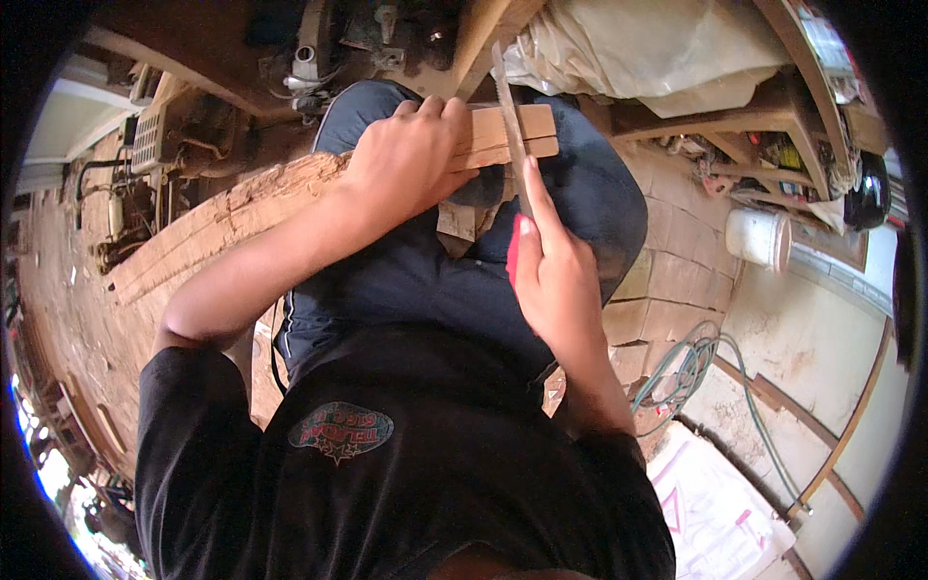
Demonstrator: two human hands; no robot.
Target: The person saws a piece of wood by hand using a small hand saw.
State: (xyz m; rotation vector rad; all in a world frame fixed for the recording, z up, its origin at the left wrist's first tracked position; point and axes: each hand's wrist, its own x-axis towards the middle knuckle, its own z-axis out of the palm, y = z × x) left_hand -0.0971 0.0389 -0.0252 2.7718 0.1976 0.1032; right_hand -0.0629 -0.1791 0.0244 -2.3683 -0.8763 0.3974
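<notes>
- Across the lap of a seated person in dark trousers (609,203) lies a long, rough board (217,227), slanting from near left to far right; a lengthwise line parts its right end, and I cannot tell whether it is one piece or two.
- The left hand (411,150) sits over the board, its grip wrapped on the wood near the right end.
- The right hand (563,280) has its grip folded around the red handle (513,255) of a saw (506,97), forefinger stretched along it.
- The saw's narrow blade crosses the board's right end, its tip pointing far.
- Far right, a crumpled plastic sheet (619,48).
- Right, a white bucket (759,239); nearer, a coiled green hose (688,360).
</notes>
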